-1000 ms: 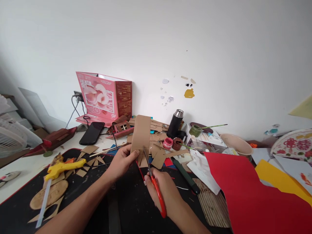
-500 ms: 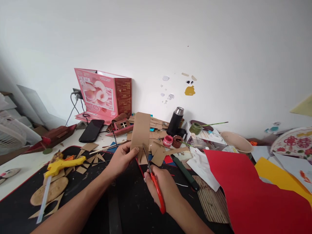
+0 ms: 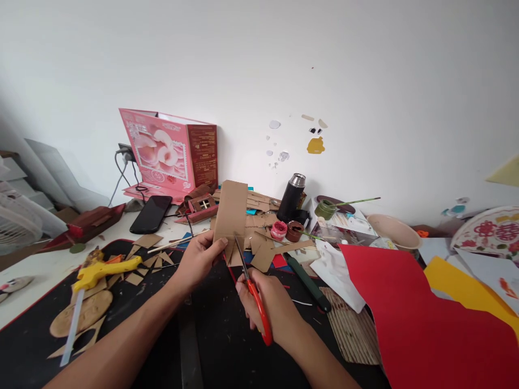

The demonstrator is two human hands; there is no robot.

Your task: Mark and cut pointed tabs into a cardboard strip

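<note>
My left hand [image 3: 203, 255] pinches the lower left edge of a tall strip of brown cardboard [image 3: 232, 208], thumb on its near face. In my right hand [image 3: 265, 302] is a pair of scissors [image 3: 260, 309] with red-orange handles. The blades point up and lie across the lower part of the strip, near its middle. Whether the blades are closed on the cardboard I cannot tell. Small cardboard scraps [image 3: 264, 255] lie just behind and to the right of the scissors.
A yellow glue gun [image 3: 103, 270] rests at left on the black mat [image 3: 158, 329]. Behind are a phone [image 3: 151, 214], a pink box [image 3: 166, 154], a black flask [image 3: 291, 199] and paint jars [image 3: 278, 230]. A green-handled tool [image 3: 307, 283] and red paper [image 3: 413, 319] lie right.
Both hands, the cardboard strip and the scissors have shifted slightly up and left in view, partly with the camera. My grips look the same.
</note>
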